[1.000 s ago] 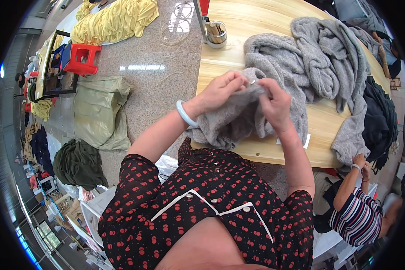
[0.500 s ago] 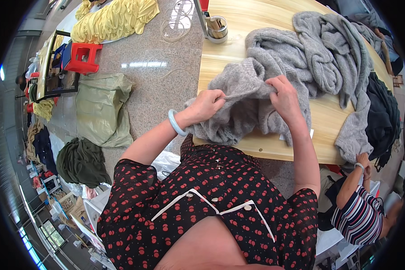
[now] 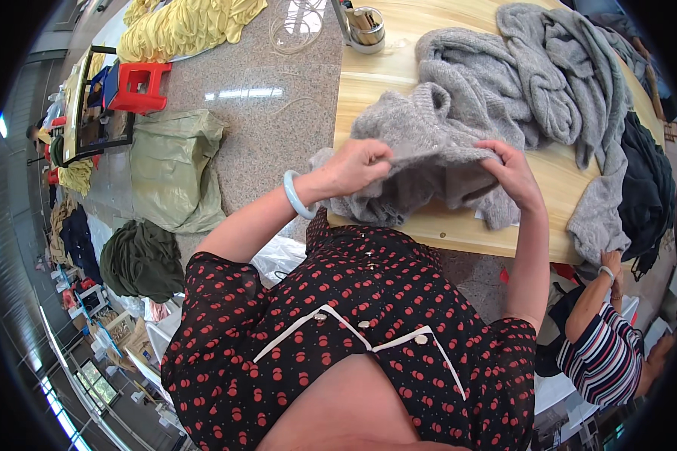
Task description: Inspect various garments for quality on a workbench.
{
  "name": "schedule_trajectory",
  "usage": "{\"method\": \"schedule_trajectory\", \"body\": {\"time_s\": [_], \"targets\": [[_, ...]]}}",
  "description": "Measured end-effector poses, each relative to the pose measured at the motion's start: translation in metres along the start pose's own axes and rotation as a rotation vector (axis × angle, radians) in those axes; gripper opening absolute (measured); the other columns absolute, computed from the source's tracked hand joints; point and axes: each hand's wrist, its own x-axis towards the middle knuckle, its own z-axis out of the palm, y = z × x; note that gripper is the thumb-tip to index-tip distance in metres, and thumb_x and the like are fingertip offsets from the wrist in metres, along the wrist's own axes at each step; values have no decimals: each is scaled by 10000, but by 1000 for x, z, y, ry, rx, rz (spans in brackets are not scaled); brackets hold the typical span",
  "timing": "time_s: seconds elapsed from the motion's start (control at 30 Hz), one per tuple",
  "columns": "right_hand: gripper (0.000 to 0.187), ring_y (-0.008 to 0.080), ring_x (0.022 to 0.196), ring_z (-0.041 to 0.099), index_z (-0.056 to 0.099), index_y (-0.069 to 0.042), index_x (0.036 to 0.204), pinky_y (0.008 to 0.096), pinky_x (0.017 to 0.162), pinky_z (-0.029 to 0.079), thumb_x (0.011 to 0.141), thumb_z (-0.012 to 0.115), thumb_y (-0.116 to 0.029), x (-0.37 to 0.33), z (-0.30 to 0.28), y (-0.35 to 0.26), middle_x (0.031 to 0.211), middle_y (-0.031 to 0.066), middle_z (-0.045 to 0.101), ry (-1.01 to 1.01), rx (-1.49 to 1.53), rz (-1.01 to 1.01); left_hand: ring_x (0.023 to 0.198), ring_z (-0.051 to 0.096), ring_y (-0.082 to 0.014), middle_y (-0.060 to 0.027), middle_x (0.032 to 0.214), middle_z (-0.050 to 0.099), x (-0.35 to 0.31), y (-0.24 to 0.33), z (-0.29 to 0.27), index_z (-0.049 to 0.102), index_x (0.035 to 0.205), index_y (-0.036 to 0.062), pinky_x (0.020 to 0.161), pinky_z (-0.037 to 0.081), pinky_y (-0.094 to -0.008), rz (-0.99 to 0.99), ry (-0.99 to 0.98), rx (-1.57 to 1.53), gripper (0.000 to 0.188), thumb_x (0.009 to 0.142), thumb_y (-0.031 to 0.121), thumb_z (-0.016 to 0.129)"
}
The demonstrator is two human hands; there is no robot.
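Observation:
A fuzzy grey knit garment [image 3: 406, 120] lies bunched at the near left edge of the wooden table [image 3: 504, 237]. My left hand [image 3: 359, 167] is closed on its ribbed edge, thumb and fingers pinched together. On the other end of that edge my right hand [image 3: 515, 174] grips, with the thumb out of sight inside the fabric. The edge is stretched between both hands, and the garment's opening hangs below it, facing me. Part of the cloth droops near the table's front edge. Which part of the garment this edge is, I cannot tell.
More grey knitwear [image 3: 557, 83] is heaped behind, beside dark garments [image 3: 643, 188] on the right. A metal cup of tools [image 3: 365, 30] stands at the table's left edge. A co-worker in a striped top [image 3: 602, 346] handles grey knit at right. Left are a red stool [image 3: 139, 86] and green sack [image 3: 174, 169].
My right hand has moved right and slightly down along the garment, its fingers less tightly curled. The stretch of edge between my hands is longer and tauter.

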Motion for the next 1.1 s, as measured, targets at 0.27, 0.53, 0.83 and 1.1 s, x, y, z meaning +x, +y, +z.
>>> {"method": "schedule_trajectory", "body": {"time_s": [0.27, 0.53, 0.83, 1.1], "targets": [[314, 83, 815, 515, 574, -13, 1049, 198, 736, 396, 761, 460, 38, -38, -3, -61, 905, 40, 588, 444, -13, -367, 579, 445, -29, 14, 611, 520, 10, 57, -6, 583, 739, -17, 517, 384, -203, 58, 209, -338, 95, 702, 69, 589], [235, 180, 847, 584, 591, 4, 974, 272, 748, 440, 755, 609, -79, -9, 59, -73, 927, 119, 610, 258, -164, -410, 589, 430, -5, 45, 714, 535, 30, 51, 7, 571, 844, 64, 512, 345, -158, -205, 145, -1027, 54, 795, 82, 585], [146, 246, 733, 611, 605, 13, 857, 302, 661, 468, 735, 585, -64, 11, 82, -72, 806, 151, 619, 413, -198, -464, 623, 468, -35, 27, 758, 553, 28, 41, 17, 566, 863, 33, 547, 387, -192, -65, 314, -709, 65, 806, 63, 572], [92, 309, 650, 570, 572, -38, 813, 364, 585, 457, 728, 554, -67, 27, 99, -51, 756, 127, 582, 562, -317, -567, 629, 463, -70, -42, 675, 524, 32, 23, 38, 524, 834, -10, 541, 395, -242, 256, 667, -8, 48, 792, 11, 534]]}}
